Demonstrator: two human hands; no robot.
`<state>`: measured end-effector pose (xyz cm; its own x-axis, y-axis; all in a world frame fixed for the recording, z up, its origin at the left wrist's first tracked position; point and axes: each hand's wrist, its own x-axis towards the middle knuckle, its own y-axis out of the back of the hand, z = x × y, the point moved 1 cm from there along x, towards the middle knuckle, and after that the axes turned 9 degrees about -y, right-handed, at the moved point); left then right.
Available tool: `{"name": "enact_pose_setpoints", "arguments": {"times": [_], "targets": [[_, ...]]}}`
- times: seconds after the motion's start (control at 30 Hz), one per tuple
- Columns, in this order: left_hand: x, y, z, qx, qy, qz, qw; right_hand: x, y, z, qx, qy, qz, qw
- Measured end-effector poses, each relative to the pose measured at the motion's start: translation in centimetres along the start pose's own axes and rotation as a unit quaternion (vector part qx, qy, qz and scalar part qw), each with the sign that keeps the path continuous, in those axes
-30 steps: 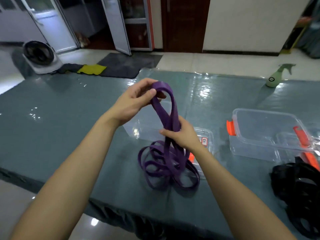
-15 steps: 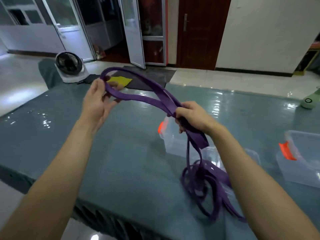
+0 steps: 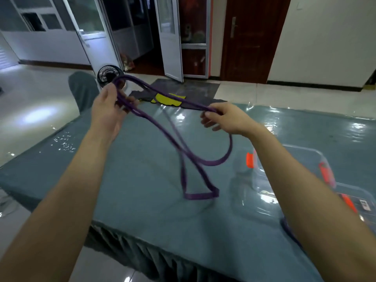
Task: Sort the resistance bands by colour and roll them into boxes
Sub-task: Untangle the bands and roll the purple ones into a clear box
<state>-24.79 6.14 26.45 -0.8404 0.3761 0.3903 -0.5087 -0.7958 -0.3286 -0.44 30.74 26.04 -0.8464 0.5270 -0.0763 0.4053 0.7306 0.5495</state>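
Observation:
A long purple resistance band [image 3: 179, 147] hangs in the air between my two hands, above the grey-green table [image 3: 142, 180]. My left hand [image 3: 107, 112] grips one looped end of it at the upper left. My right hand [image 3: 225, 117] pinches the band at the upper right. Two loops of the band droop down; the lowest bend hangs just above the table top. A clear plastic box [image 3: 289, 171] with orange clips stands under my right forearm, partly hidden by it. A bit of more purple band [image 3: 289, 231] shows at the right, beside my forearm.
The table's near edge and left corner lie below my arms, with tiled floor beyond. A small black fan [image 3: 108, 75], a dark mat and a yellow cloth [image 3: 168, 99] lie on the floor behind the table. Doors stand open at the back.
My hands have lifted the band clear of the pile and drawn apart, so one band now hangs free in loops. My view has turned left; the pile and second box have left the frame.

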Motion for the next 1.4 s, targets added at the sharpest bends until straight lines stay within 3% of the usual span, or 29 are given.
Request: {"name": "enact_pose_setpoints", "arguments": {"times": [0.1,0.3,0.73,1.2,1.27,1.3,1.4], "targets": [[0.9,0.3,0.1,0.111,-0.033,-0.031,0.993,0.7,-0.2,0.6,0.033,0.003,0.044,0.998],[1.9,0.6,-0.6,0.192,-0.068,-0.094,0.975,3.0,0.4,2.6,0.056,0.007,0.133,0.99],[-2.0,0.7,-11.2,0.296,0.076,-0.248,0.919,1.3,-6.9,16.6,0.005,-0.156,0.056,0.986],[-3.3,3.2,-14.3,0.287,0.139,-0.244,0.916,2.3,-8.0,21.0,-0.003,-0.171,0.085,0.981],[-4.9,3.6,-15.4,0.317,0.175,-0.268,0.893,1.9,-8.4,21.8,-0.023,-0.18,0.082,0.98],[-6.1,4.0,-16.3,0.351,0.2,-0.297,0.865,1.6,-8.7,22.4,-0.043,-0.186,0.072,0.979],[-10.9,6.0,-18.7,0.434,0.314,-0.431,0.726,-0.3,-10.2,25.1,-0.16,-0.206,-0.011,0.965]]}}
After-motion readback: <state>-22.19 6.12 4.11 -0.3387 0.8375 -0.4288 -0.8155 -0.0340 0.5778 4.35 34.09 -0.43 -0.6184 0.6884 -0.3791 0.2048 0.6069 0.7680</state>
